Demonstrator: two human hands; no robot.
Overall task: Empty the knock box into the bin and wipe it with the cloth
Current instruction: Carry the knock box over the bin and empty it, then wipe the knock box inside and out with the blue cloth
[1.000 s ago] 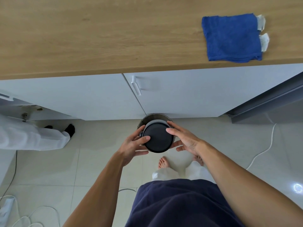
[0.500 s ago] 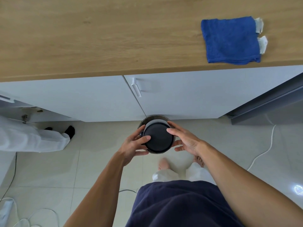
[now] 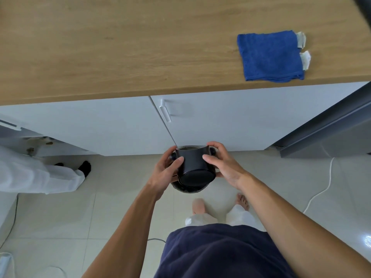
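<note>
Wood-topped desk (image 3: 124, 47) fills the upper view, with the folded blue cloth (image 3: 270, 56) lying near its front edge at right. Below, the left hand (image 3: 167, 169) and right hand (image 3: 222, 164) clasp the black knock box (image 3: 195, 167) from either side, tilted with its base toward the camera, directly over the round bin (image 3: 188, 190) on the floor.

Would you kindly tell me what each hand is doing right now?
Left hand: closed on the knock box.
Right hand: closed on the knock box.

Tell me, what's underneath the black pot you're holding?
A round bin on the floor sits right under the upturned knock box, held by the left hand and right hand. The box hides the bin's inside.
</note>
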